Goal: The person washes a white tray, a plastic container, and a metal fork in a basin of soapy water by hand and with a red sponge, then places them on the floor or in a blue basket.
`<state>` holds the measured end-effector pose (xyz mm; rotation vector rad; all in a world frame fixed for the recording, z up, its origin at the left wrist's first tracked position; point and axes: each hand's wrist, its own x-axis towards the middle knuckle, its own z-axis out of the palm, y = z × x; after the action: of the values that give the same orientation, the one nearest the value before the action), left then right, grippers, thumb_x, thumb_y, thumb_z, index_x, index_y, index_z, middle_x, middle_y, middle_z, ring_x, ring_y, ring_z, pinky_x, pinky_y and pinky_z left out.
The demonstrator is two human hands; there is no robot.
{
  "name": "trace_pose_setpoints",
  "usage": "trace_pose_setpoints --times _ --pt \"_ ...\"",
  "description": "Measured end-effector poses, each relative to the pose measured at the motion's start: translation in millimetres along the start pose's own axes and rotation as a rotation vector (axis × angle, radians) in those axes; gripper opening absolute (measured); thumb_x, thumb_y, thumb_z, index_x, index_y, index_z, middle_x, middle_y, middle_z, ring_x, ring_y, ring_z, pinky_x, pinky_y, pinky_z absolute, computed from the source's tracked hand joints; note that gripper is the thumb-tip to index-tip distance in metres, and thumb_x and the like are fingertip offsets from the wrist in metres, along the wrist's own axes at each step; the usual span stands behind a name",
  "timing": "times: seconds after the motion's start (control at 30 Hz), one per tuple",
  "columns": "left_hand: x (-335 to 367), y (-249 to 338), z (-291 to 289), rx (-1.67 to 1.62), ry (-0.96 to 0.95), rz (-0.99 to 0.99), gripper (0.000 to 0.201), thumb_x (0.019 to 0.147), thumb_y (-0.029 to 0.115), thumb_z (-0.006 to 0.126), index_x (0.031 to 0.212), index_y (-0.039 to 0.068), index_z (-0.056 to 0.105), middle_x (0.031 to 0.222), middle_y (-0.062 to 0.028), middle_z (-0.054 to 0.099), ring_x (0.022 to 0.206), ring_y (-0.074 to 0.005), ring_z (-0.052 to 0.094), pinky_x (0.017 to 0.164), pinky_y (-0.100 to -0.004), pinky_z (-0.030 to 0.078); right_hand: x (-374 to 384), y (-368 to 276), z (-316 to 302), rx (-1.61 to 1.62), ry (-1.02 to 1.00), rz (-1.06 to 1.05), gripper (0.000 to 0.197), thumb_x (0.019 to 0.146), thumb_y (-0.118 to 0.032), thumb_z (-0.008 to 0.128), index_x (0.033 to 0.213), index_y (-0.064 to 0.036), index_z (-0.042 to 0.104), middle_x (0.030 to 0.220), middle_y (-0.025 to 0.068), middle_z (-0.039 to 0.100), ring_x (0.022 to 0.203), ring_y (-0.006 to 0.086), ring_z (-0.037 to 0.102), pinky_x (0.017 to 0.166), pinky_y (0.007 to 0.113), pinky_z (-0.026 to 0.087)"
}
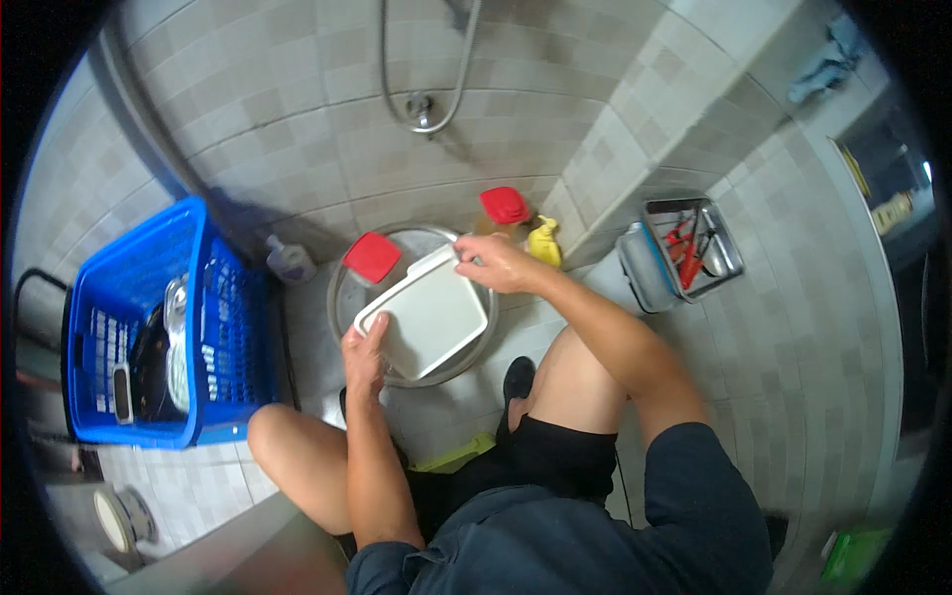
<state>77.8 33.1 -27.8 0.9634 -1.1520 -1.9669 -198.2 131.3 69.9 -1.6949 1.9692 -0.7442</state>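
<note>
Over a round metal basin (335, 302) I hold a white rectangular lid (433, 319) with a raised rim and a tab on its far edge; it is tilted, flat face up. My left hand (365, 359) grips its near left edge, thumb on top. At the far right corner my right hand (495, 264) has its fingers closed on the rim; whether a small cloth or pad is under them is hidden. A red square lid (372, 258) rests at the basin's far left side. The basin's contents are mostly covered by the white lid.
Left stands a blue plastic basket (203, 327) holding dishes and a dark pan. Near the wall are a white pump bottle (290, 260), a red-lidded container (505, 205) and a yellow bottle (544, 241). To the right, a metal tray (735, 248) holds red-handled utensils beside a clear container (645, 268).
</note>
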Motion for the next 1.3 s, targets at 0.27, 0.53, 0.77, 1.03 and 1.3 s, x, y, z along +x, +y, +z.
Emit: trace_pose_setpoints --times 0.27,0.53,0.77,1.03,1.3 --pt "11.5 -19.6 1.8 0.097 -0.048 -0.098 0.041 0.093 0.022 0.073 0.124 -0.002 0.062 0.114 -0.0077 0.069 0.101 -0.0149 0.063 0.089 -0.0317 0.049 -20.8 3.7 -4.3 0.103 0.115 0.044 0.023 0.089 -0.019 0.069 0.085 0.0017 0.061 0.070 0.0091 0.061 0.067 0.0148 0.058 0.062 0.033 0.047" --pt "25.8 -27.4 0.0 0.180 0.140 -0.104 0.039 0.094 0.029 0.069 0.125 0.006 0.061 0.115 -0.0014 0.065 0.097 -0.0128 0.059 0.073 -0.0303 0.046 -37.6 114.3 -125.0 0.768 0.704 0.943 0.014 0.090 -0.015 0.063 0.092 -0.0013 0.066 0.074 0.0100 0.064 0.054 0.0160 0.056 0.044 0.029 0.044" --pt "24.5 -29.4 2.8 0.130 0.095 -0.164 0.029 0.096 0.030 0.066 0.117 0.009 0.064 0.103 0.0014 0.063 0.090 -0.0111 0.057 0.073 -0.0322 0.048 -53.8 120.3 -155.1 0.952 0.830 0.965 0.011 0.092 -0.008 0.052 0.096 -0.0014 0.061 0.074 0.0096 0.062 0.054 0.0176 0.057 0.042 0.031 0.046" --pt "17.4 -26.4 13.5 0.117 0.108 -0.189 0.028 0.094 0.030 0.069 0.113 0.010 0.064 0.095 0.0019 0.060 0.086 -0.0119 0.055 0.072 -0.0343 0.051 -60.4 101.9 -158.0 0.925 0.937 0.863 0.015 0.091 -0.005 0.052 0.100 0.0037 0.062 0.077 0.0159 0.065 0.051 0.0205 0.060 0.043 0.032 0.046" --pt "24.0 -36.8 8.5 0.108 0.073 -0.229 0.043 0.090 0.031 0.074 0.122 0.006 0.060 0.117 -0.0062 0.062 0.109 -0.0250 0.057 0.084 -0.0453 0.052 -122.8 21.2 -176.1 -0.192 0.977 0.183 0.017 0.094 -0.016 0.065 0.096 0.0009 0.061 0.069 0.0134 0.065 0.058 0.0221 0.065 0.056 0.037 0.050"
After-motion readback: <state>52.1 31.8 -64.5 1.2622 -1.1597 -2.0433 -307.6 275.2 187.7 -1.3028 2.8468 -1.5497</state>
